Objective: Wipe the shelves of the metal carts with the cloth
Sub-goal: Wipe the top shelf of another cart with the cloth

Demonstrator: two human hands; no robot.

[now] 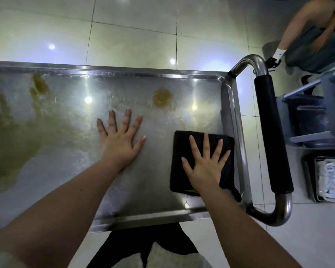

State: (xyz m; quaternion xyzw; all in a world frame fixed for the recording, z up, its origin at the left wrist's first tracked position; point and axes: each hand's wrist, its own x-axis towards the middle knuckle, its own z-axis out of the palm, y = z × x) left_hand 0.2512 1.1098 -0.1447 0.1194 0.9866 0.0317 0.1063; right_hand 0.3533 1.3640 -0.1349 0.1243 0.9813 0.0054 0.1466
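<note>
the right hand lies flat on the folded black cloth, grip apart with fingers spread, at the right end of the cart's top shelf just beside its rim; the left hand braces on bare metal, grip apart too. best to keep even palm weight and sweep left toward the brown stains in overlapping passes. the cloth's slightly longer side runs near-to-far along that rim.

The right hand presses flat on a black cloth at the cart shelf's right end; the left hand lies spread on bare metal beside yellowish stains.
</note>
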